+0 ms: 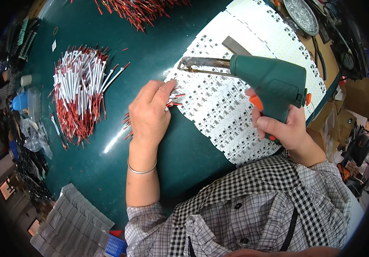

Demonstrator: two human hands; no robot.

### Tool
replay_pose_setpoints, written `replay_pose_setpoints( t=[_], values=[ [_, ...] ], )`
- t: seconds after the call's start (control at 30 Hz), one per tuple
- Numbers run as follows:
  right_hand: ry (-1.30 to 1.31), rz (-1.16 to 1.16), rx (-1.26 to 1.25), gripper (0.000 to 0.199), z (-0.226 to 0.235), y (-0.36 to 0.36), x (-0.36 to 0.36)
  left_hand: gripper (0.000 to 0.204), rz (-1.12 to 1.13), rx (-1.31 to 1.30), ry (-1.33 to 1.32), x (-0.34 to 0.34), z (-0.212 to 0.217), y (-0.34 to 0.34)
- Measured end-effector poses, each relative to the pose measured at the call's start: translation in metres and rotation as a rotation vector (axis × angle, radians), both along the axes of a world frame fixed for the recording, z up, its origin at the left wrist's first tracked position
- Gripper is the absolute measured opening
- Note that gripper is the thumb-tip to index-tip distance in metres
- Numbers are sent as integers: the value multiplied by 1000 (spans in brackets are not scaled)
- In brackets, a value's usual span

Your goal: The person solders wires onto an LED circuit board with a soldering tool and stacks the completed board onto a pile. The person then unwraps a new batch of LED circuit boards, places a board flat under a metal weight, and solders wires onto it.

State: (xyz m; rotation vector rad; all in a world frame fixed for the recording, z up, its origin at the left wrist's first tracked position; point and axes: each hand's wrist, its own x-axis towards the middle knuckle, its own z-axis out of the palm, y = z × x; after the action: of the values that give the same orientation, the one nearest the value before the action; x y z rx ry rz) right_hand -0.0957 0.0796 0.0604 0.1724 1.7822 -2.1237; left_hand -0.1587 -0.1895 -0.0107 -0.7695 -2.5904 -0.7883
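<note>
My left hand (149, 109), with a bangle on its wrist, is closed around a small bunch of red and white wires (175, 102). Their ends poke out beside the fingertips at the left edge of a white sheet of circuit boards (219, 109). In my right hand (288, 127) is a green soldering gun (272, 77), my fingers wrapped round its grip by the orange trigger. Its metal tip points left, above the sheet and a little beyond my left fingertips. Whether the tip touches the boards I cannot tell.
A large heap of red and white wires (81, 92) lies on the green table (120, 55), another heap (139, 10) at the far edge. A grey flat bar (236, 46) rests on the sheet. Grey stacked strips (71, 222) stand at lower left, a round metal dish (301, 16) at far right.
</note>
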Motion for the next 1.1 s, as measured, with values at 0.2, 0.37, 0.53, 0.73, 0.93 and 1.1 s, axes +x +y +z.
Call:
replay_pose_setpoints(
  t=[0.2,0.37,0.53,0.73,0.93,1.1],
  values=[
    [-7,-1,14,36,2,4,4,39,1,-25,17,0,0,0],
    [-29,73,27,38,5,6,8,40,21,-35,-6,-1,1,-2],
    [-21,58,18,38,-1,5,14,42,-78,109,-138,-7,-3,-7],
    [-27,72,10,37,-4,4,15,41,-98,123,-117,-8,-5,-6],
    [-15,131,11,32,-7,2,14,39,-116,145,-75,-8,-8,-7],
    [79,123,111,28,-9,-2,14,38,-119,136,-67,-9,-8,-6]
  ],
)
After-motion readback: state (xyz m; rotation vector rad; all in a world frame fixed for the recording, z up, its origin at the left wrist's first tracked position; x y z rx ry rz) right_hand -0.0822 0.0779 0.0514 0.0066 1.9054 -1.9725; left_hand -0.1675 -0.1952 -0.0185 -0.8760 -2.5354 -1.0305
